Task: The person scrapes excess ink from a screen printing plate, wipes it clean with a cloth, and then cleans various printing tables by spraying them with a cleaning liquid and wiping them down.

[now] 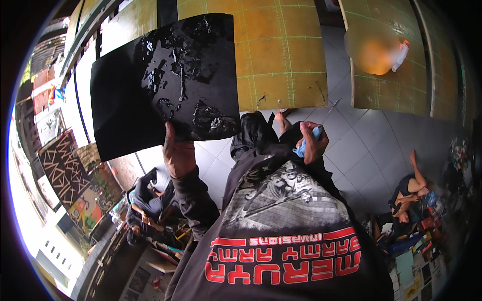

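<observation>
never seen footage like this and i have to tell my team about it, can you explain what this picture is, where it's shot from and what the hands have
There is no machine here, just a person working bare-handed. The single picture comes from a wide fisheye camera on that person's head, looking down, so straight edges bend near the rim and the printed dark top fills the lower middle.

The left hand grips the lower edge of a black sheet with glossy, uneven patches. The right hand holds something blue and crumpled, perhaps a cloth.

Beyond are yellowish panels with green grid lines; an orange object, partly blurred, shows over one at right. I can't tell whether the sheet rests on anything.
</observation>
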`<state>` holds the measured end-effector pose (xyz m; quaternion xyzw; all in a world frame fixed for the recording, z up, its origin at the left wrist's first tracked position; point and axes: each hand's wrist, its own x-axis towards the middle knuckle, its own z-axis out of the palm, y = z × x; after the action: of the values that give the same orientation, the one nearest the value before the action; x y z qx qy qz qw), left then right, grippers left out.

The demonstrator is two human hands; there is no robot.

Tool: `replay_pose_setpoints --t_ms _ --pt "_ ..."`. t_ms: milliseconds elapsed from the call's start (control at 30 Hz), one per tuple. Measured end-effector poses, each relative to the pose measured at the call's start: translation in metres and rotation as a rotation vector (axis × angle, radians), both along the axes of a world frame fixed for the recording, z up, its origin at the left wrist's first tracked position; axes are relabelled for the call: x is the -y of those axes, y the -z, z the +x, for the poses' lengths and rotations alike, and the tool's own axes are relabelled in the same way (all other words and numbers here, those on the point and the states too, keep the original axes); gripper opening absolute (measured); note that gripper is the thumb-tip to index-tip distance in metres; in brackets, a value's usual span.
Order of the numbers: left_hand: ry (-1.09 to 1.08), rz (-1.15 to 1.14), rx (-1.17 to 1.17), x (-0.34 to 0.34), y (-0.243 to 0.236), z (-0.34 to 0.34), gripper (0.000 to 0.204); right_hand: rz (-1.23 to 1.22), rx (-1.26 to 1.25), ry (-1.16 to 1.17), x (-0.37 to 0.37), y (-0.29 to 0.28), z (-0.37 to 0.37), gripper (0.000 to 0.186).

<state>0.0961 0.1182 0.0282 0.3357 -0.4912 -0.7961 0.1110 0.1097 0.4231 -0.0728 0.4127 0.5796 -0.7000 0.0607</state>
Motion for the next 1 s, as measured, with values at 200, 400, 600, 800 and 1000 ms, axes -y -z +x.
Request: replay_pose_setpoints --t_ms 200,400,600,800,1000 --pt "0.030 0.582 -0.211 0.015 -0.017 0.009 0.034 -0.578 -0.078 0.078 0.023 0.035 -0.010 0.066" --pt "0.065 -0.224 0.161 0.013 -0.038 -0.024 0.037 -0.819 -0.093 0.109 0.048 0.043 -0.016 0.064" --pt "0.351 0.139 -0.079 0.038 -0.046 -0.061 0.031 -0.826 -0.185 0.239 0.061 0.050 -0.017 0.052" --pt "0.823 -0.171 -0.207 0.117 -0.029 -0.054 0.043 -0.804 -0.271 0.347 0.076 0.056 -0.016 0.041" --pt "0.342 -0.444 0.036 0.074 -0.043 -0.061 0.047 -0.775 -0.378 0.391 0.094 0.045 -0.020 0.034"
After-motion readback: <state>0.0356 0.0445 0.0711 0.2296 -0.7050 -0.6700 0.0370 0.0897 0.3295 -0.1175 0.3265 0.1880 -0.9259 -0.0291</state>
